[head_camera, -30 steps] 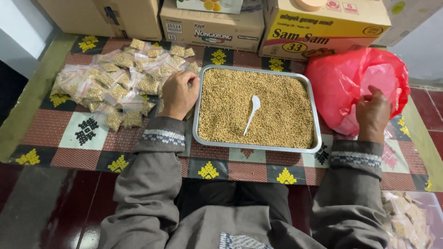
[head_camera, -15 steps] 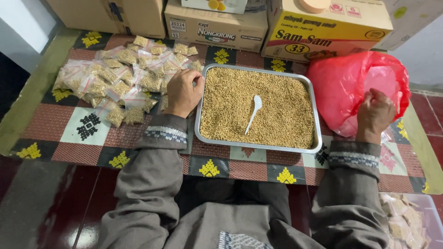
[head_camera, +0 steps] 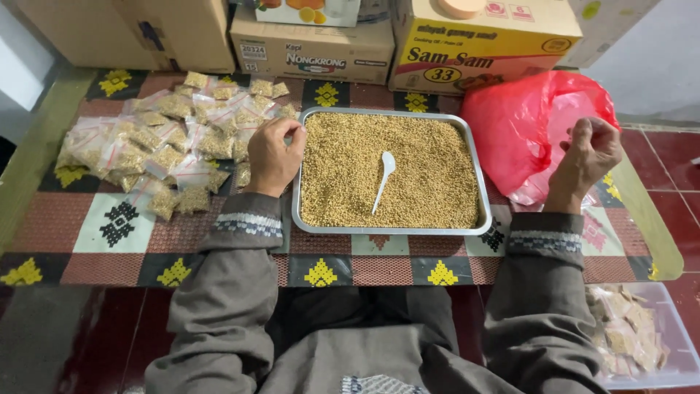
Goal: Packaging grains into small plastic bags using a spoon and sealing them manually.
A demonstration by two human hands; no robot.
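- Seeds [head_camera: 350,168] fill the tray [head_camera: 481,219] nearly to the rim at the middle of the mat [head_camera: 117,219], so by the look of it most of the packing is left.
- Boxes [head_camera: 313,47] stand in a row along the far edge, behind the tray.
- Red bag [head_camera: 518,124] lies just right of the tray, crumpled and partly open.
- Packets [head_camera: 160,146], small clear ones already filled with seeds, lie heaped left of the tray; this pile is the finished part.
- Bin [head_camera: 674,321] at lower right, off the mat, holds more packets.
- Left hand [head_camera: 271,157] rests curled at the tray's left rim, fingers pinched narrow; whether it holds a packet cannot be told.
- Right hand [head_camera: 587,157] is loosely closed on the edge of the red bag.
- Spoon [head_camera: 384,179], white, lies idle on the seeds, held by neither hand.
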